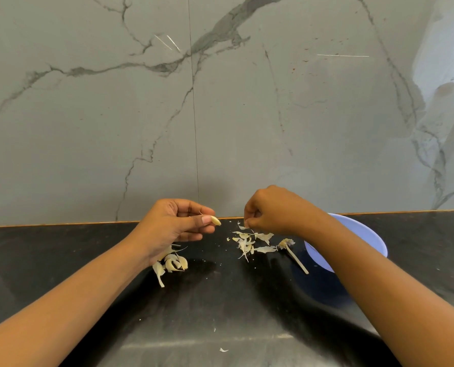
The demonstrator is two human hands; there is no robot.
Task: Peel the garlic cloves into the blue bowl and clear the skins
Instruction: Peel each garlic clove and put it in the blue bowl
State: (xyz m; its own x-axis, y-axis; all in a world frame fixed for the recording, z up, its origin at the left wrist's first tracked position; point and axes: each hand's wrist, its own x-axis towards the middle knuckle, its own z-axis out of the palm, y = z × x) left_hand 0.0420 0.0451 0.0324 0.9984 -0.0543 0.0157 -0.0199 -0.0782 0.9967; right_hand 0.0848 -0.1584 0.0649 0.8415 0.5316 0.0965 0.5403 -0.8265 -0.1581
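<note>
My left hand [179, 223] pinches a pale garlic clove [215, 220] between thumb and fingers, held above the black counter. My right hand [269, 211] hovers over a scatter of papery skins [249, 241], its fingertips pinching a small skin piece [243, 227]. The blue bowl [363, 239] stands to the right, mostly hidden behind my right forearm; its contents are not visible. A few unpeeled cloves [175, 262] lie under my left wrist. A dry garlic stalk [294, 254] lies beside the bowl.
The black stone counter [220, 300] runs to a grey marble wall [220, 102] close behind the hands. Small skin flakes [223, 350] lie near the front of the counter.
</note>
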